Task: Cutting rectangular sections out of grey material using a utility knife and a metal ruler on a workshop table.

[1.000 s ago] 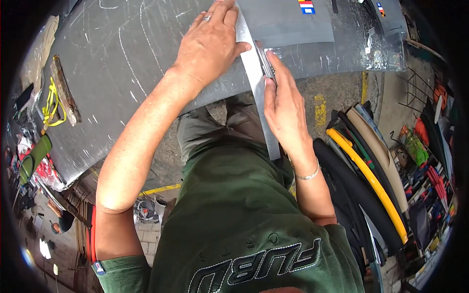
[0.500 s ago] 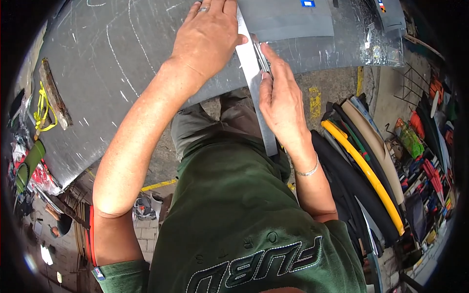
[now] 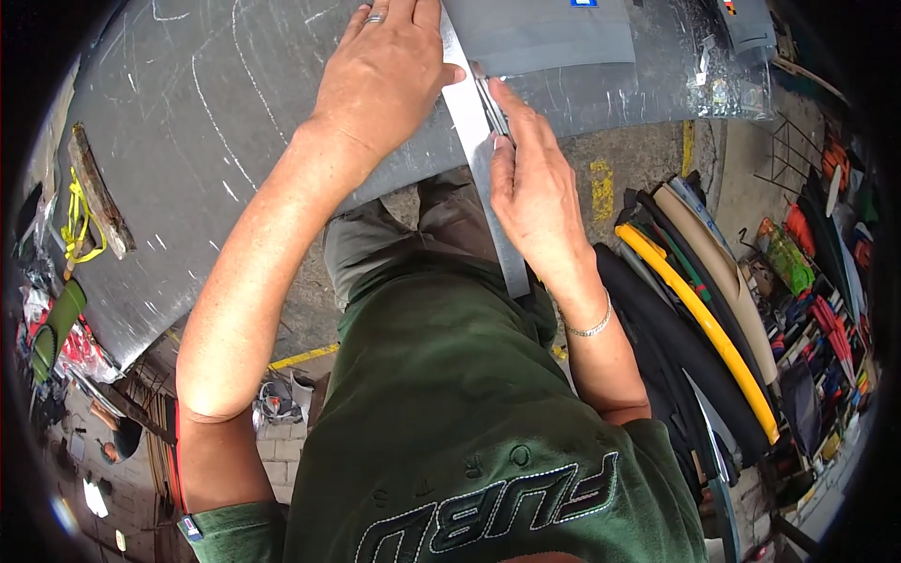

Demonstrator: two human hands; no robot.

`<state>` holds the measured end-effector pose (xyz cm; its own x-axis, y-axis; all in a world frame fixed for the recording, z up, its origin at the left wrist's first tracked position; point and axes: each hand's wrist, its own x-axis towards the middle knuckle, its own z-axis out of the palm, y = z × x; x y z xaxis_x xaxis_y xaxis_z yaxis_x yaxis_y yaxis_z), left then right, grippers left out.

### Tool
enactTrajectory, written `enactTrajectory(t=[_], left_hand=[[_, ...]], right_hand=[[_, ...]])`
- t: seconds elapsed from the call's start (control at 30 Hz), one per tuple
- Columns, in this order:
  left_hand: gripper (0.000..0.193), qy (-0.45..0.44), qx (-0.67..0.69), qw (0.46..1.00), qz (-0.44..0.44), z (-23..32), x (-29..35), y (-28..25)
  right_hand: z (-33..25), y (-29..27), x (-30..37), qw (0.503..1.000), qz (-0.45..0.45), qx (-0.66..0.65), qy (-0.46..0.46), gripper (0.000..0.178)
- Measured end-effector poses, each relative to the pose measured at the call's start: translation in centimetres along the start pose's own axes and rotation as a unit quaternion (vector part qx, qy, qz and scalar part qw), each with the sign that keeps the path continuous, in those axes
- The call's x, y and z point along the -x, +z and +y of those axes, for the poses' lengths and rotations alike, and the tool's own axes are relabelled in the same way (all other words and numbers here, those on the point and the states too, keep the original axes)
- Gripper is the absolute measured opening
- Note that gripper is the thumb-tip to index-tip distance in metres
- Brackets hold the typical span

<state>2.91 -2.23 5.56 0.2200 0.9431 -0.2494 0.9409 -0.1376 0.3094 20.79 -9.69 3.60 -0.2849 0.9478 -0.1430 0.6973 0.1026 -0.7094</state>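
The metal straightedge runs from the upper edge of my view down and slightly to the right, across the dark, scratched worktop and out past its near edge, so that its lower end hangs in front of my green shirt. It lies along the right side of my left hand, which is flat and unclenched, palm down, the thumb resting across the strip while the fingers reach toward the top of the view, their tips partly cut off. Just to the right of the strip I have a slim metallic tool gripped between the thumb and fingers of my right hand, its length nearly parallel with the straightedge; I cannot tell what its tip touches. The straightedge is thus between my two hands, close by the right one. Beyond the tool, a smooth grey sheet lies on the worktop. Farther left are a rough piece of wood and a yellow cord; away to my right, a yellow roll leans among black rolls and a beige roll
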Motion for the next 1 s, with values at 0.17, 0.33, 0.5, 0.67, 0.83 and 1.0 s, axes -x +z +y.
enactTrajectory(t=[0.17,0.33,0.5,0.67,0.83,1.0], left_hand=[[0.072,0.034,0.039,0.996,0.077,-1.2,0.3,1.7],[0.073,0.000,0.013,1.000,-0.003,0.0,-0.1,-0.1],[0.074,-0.012,0.013,1.000,-0.015,0.1,0.0,-0.3],[0.074,-0.021,0.004,0.999,-0.032,0.1,0.1,-0.5],[0.073,-0.007,-0.015,1.000,-0.025,0.1,0.2,-0.5],[0.073,-0.005,-0.016,1.000,-0.017,0.0,0.1,-0.2]], right_hand=[[-0.4,-0.3,-0.1,1.000,-0.019,-0.010,0.012,0.063],[-0.2,-0.1,-0.1,1.000,-0.009,0.008,0.005,0.064],[-0.6,-0.1,-0.1,1.000,-0.013,0.015,0.008,0.063],[-1.4,-0.9,-0.4,0.998,-0.038,0.015,0.046,0.055],[-2.5,-2.0,-1.2,0.995,-0.075,0.040,0.054,0.056],[-3.1,-2.5,-1.4,0.992,-0.100,0.059,0.058,0.056]])
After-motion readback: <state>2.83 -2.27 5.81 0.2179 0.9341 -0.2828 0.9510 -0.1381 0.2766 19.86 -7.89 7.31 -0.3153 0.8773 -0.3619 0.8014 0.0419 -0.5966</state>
